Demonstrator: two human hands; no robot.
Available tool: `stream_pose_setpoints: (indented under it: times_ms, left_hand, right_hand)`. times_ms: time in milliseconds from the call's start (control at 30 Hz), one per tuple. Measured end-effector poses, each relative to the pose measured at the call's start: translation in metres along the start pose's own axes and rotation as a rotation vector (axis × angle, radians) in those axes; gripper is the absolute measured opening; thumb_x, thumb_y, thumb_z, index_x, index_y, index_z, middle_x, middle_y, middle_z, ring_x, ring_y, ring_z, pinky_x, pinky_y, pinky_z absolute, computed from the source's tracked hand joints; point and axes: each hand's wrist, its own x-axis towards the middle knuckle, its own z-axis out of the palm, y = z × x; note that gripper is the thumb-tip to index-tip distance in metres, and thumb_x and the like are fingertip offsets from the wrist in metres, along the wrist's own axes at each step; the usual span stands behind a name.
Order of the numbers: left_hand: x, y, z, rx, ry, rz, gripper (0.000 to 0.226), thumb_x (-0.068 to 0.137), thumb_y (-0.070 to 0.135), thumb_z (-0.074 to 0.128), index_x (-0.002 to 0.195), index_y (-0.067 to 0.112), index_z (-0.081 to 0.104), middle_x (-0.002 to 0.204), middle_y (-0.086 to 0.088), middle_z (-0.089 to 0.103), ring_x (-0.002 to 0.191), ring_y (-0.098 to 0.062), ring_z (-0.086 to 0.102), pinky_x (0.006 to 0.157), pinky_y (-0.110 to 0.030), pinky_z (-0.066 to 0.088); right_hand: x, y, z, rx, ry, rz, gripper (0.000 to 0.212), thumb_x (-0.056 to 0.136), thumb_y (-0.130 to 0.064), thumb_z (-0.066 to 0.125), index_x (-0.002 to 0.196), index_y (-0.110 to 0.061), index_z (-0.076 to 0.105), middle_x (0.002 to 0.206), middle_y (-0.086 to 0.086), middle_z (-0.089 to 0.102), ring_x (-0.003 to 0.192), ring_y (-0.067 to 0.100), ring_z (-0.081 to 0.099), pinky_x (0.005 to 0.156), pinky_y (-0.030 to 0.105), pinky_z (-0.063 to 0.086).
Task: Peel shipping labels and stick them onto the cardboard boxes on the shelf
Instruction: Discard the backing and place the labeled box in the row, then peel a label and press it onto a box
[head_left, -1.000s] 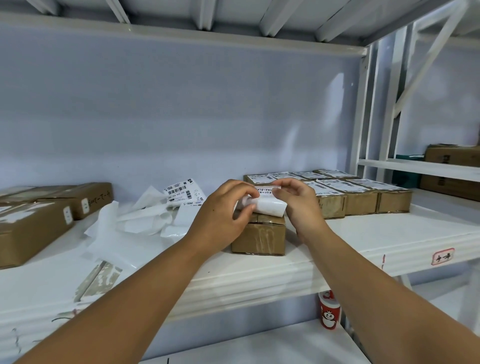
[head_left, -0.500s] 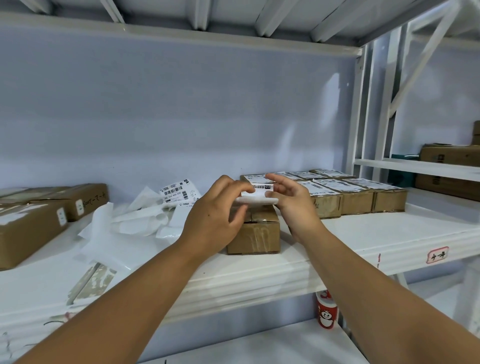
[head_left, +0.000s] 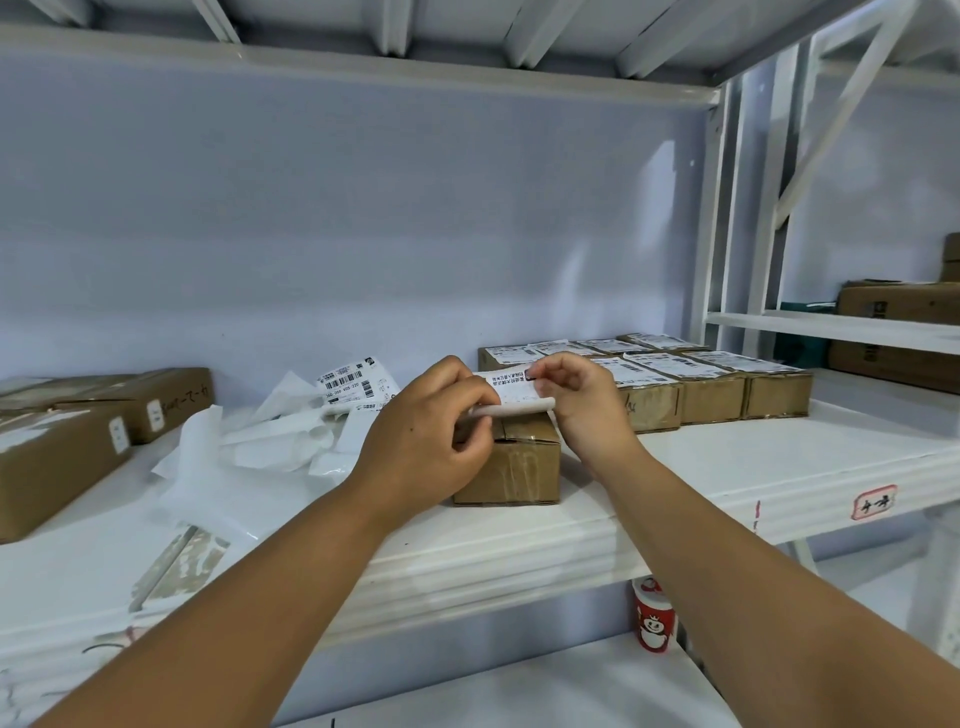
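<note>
Shipping label (head_left: 511, 385), white with black print, sits at the centre of the frame. It is held just above the small cardboard box (head_left: 519, 467), and its lower edge is curled into a tight roll along the box's top. The fingertips (head_left: 541, 372) of the right hand (head_left: 584, 410) are together and pinch the label's upper right corner. The other fingers are curled loosely below them. The fingers (head_left: 470, 388) of the left hand (head_left: 423, 447) are bent over the label's left side and grip it there, with the thumb by the left end of the roll. Whether the roll is the backing or the label itself cannot be told.

The box under the hands stands near the front lip of the white shelf (head_left: 779, 467), its taped flaps closed. Right of it and further back, a row of labelled boxes (head_left: 722, 384) stands packed side by side. Left of centre lies a heap of peeled backing sheets (head_left: 260, 447), and a strip of printed labels (head_left: 353, 382) leans up behind it. Two larger cartons (head_left: 57, 457) lie at the left edge of the frame.

A red-bordered tag (head_left: 874, 501) is stuck on the shelf's front edge at the right. Below the shelf stands a red and white cup (head_left: 653, 616). At the right edge, more brown boxes (head_left: 896, 306) sit on a neighbouring rack.
</note>
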Motion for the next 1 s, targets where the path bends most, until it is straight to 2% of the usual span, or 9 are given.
stream_pose_setpoints:
  times_ms: [133, 267, 500, 700, 933, 1000]
  left_hand:
    - [-0.0023, 0.0003, -0.0008, 0.033, 0.011, 0.017, 0.021, 0.077, 0.032, 0.042, 0.082, 0.021, 0.060, 0.082, 0.013, 0.043, 0.067, -0.009, 0.047, 0.059, -0.035, 0.046]
    - [-0.0035, 0.0003, 0.0001, 0.036, 0.044, 0.055, 0.022, 0.080, 0.026, 0.043, 0.087, 0.019, 0.063, 0.088, 0.011, 0.047, 0.068, -0.012, 0.051, 0.057, -0.036, 0.049]
    - [-0.0028, 0.0001, -0.0008, 0.057, 0.108, 0.097, 0.025, 0.081, 0.022, 0.047, 0.085, 0.014, 0.070, 0.086, 0.011, 0.047, 0.066, -0.010, 0.050, 0.054, -0.033, 0.048]
    - [-0.0030, 0.0008, -0.0012, 0.088, 0.084, 0.092, 0.025, 0.079, 0.022, 0.046, 0.083, 0.016, 0.071, 0.083, 0.008, 0.053, 0.071, -0.008, 0.049, 0.055, -0.031, 0.048]
    - [-0.0037, 0.0007, -0.0012, 0.084, 0.069, 0.082, 0.028, 0.082, 0.023, 0.045, 0.087, 0.015, 0.072, 0.083, 0.004, 0.055, 0.073, -0.007, 0.048, 0.058, -0.029, 0.045]
    - [-0.0026, -0.0015, -0.0013, 0.050, 0.084, 0.067, 0.030, 0.083, 0.025, 0.046, 0.089, 0.014, 0.074, 0.084, 0.006, 0.054, 0.072, -0.006, 0.048, 0.061, -0.024, 0.043]
  right_hand:
    - [-0.0003, -0.0006, -0.0004, -0.011, -0.017, 0.027, 0.039, 0.086, 0.004, 0.053, 0.074, -0.027, 0.072, 0.091, 0.001, 0.071, 0.095, 0.022, 0.064, 0.096, 0.041, 0.048]
    - [-0.0021, -0.0055, 0.0017, 0.085, -0.041, 0.100, 0.037, 0.086, 0.006, 0.047, 0.081, -0.020, 0.073, 0.100, 0.009, 0.070, 0.106, 0.027, 0.063, 0.102, 0.044, 0.044]
    - [-0.0037, -0.0070, 0.0036, 0.083, -0.085, 0.112, 0.048, 0.083, 0.012, 0.039, 0.099, -0.024, 0.068, 0.119, 0.010, 0.065, 0.115, 0.022, 0.058, 0.106, 0.040, 0.041]
    - [-0.0048, -0.0074, 0.0031, 0.052, -0.109, 0.171, 0.048, 0.084, 0.012, 0.041, 0.116, -0.015, 0.065, 0.119, 0.009, 0.065, 0.111, 0.020, 0.061, 0.104, 0.037, 0.044]
    - [-0.0055, -0.0087, 0.0040, 0.000, -0.119, 0.201, 0.044, 0.086, 0.009, 0.044, 0.118, -0.014, 0.065, 0.116, 0.007, 0.066, 0.109, 0.017, 0.062, 0.103, 0.032, 0.045]
    - [-0.0052, -0.0082, 0.0036, 0.009, -0.123, 0.205, 0.042, 0.088, 0.008, 0.045, 0.118, -0.014, 0.065, 0.115, 0.007, 0.067, 0.107, 0.016, 0.063, 0.102, 0.031, 0.046]
